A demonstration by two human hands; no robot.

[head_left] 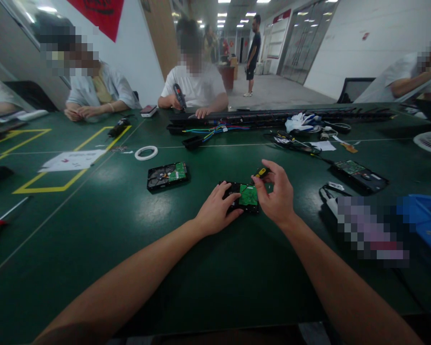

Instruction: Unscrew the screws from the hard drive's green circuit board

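A black hard drive [249,195] with a green circuit board facing up lies on the table in front of me. My left hand [217,208] grips its left end, thumb along the near edge and fingers across the top. Between the thumb and fingers of my right hand [277,194] is a small screwdriver [261,172] with a yellow and black handle. It slants down to the left over the circuit board, and its tip appears close to my left index finger; whether it touches a screw I cannot tell.
A second hard drive [167,176] lies to the left, a third [361,176] to the right. Around them are a white ring [146,153], a red-handled screwdriver [7,220], a blue bin [425,225] and long black strips with wires [230,119]. Across the table a person [196,86] holds a power screwdriver.
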